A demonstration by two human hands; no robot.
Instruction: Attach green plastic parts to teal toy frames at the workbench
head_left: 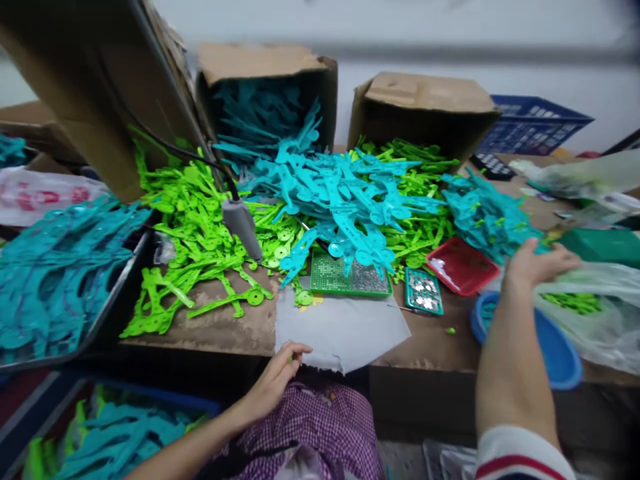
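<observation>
My left hand (281,375) hovers at the table's front edge, over the near edge of a grey cloth (340,327). Its fingers curl together; a speck of green shows between them, too small to make out. My right hand (540,261) reaches to the far right, fingers stretched out and slightly blurred, with nothing visible in it. It is beside a pile of teal plastic parts (493,213) and above a clear bag of small green pieces (573,303). Under my right forearm stands a blue bowl (557,353).
Teal plastic frames (335,187) and lime-green ones (195,207) heap before two cardboard boxes (265,61). A green tray (350,290) of tiny metal pieces, a small teal tray (424,291) and a red tray (463,267) lie centrally. A grey-handled tool (241,223) hangs left.
</observation>
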